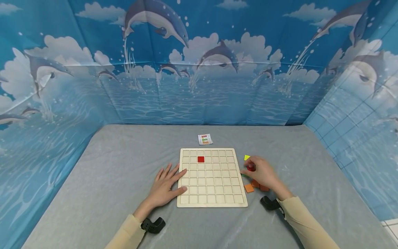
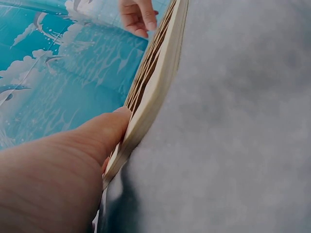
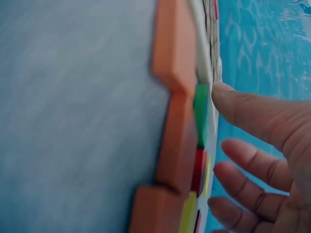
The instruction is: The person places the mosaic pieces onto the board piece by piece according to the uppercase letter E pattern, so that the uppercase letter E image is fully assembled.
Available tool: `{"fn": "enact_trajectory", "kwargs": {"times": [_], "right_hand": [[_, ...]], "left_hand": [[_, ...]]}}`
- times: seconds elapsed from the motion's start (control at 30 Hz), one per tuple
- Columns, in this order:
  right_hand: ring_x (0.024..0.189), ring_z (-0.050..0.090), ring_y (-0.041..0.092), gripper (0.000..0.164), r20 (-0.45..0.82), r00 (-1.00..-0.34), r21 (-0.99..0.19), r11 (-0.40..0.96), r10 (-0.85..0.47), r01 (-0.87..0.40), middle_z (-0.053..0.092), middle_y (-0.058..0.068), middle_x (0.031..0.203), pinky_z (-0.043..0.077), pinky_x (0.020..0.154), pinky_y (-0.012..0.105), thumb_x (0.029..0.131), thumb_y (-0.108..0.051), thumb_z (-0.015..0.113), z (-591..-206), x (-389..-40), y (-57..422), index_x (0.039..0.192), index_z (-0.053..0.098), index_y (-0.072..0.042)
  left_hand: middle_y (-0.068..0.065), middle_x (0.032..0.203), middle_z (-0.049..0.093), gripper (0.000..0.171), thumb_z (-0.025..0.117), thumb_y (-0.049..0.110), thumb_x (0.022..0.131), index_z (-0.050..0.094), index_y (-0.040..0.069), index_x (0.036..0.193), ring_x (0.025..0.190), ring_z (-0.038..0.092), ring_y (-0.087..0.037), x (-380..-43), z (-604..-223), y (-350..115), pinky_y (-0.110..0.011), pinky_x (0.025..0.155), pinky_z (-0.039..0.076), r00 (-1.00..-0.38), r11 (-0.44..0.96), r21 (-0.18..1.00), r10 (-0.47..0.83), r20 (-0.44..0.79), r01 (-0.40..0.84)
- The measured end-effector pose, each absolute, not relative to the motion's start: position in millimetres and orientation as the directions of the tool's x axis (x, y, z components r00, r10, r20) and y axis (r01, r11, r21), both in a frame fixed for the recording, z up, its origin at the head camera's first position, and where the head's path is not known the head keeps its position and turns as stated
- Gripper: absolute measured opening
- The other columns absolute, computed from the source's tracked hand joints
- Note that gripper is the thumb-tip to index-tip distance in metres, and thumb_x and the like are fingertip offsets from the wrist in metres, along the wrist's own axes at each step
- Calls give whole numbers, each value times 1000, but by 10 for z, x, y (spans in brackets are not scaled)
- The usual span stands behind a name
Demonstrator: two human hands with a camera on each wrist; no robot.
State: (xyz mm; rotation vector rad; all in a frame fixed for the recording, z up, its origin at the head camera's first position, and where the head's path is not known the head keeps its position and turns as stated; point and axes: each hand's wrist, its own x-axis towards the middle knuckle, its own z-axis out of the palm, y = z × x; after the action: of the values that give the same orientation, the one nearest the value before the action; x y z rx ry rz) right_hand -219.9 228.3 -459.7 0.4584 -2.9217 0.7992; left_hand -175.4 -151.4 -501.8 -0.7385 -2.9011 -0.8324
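A wooden grid board (image 1: 214,206) lies flat on the table, with a red square tile (image 1: 200,159) in one of its upper cells. My left hand (image 1: 164,188) rests at the board's left side, fingers spread, with the thumb and a finger over the rim. My right hand (image 1: 262,173) hovers above loose tiles beside the right edge, thumb and fingers apart and nothing visibly held. Under it are red tiles (image 1: 251,167), a green tile (image 3: 200,115) and several orange tiles (image 1: 249,188). A yellow tile (image 1: 247,157) shows past the fingertips; the hand partly covers the pile.
Behind the board lies a small printed card (image 1: 205,139) with a coloured grid pattern. Grey cloth (image 1: 124,155) covers the table. A dolphin-print curtain (image 1: 199,93) hangs at the back and both sides. Each wrist wears a black device (image 1: 153,225).
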Motion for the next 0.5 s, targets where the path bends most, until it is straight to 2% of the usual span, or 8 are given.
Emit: {"fn": "enact_trajectory", "kwargs": {"times": [0.23,0.5], "right_hand": [[62,42,17,36,158,-968,-405,881,-197,-245,46,1,68,32,52,31,74,-35,82,-4593,-2204,2329,79,58,-9],[61,44,17,41,83,-988,-390,908,-131,-153,47,2,70,34,49,30,76,-40,79,-4588,-2162,2368,83,57,-6]], "left_hand": [[-6,155,22,65,53,54,92,39,23,147,143,6,-30,-1757,-5028,-1526,-53,109,1,-887,743,491,430,171,455],[-5,155,20,66,51,56,92,36,25,148,143,4,-29,-1753,-5010,-1521,-52,110,0,-888,748,489,438,144,448]]}}
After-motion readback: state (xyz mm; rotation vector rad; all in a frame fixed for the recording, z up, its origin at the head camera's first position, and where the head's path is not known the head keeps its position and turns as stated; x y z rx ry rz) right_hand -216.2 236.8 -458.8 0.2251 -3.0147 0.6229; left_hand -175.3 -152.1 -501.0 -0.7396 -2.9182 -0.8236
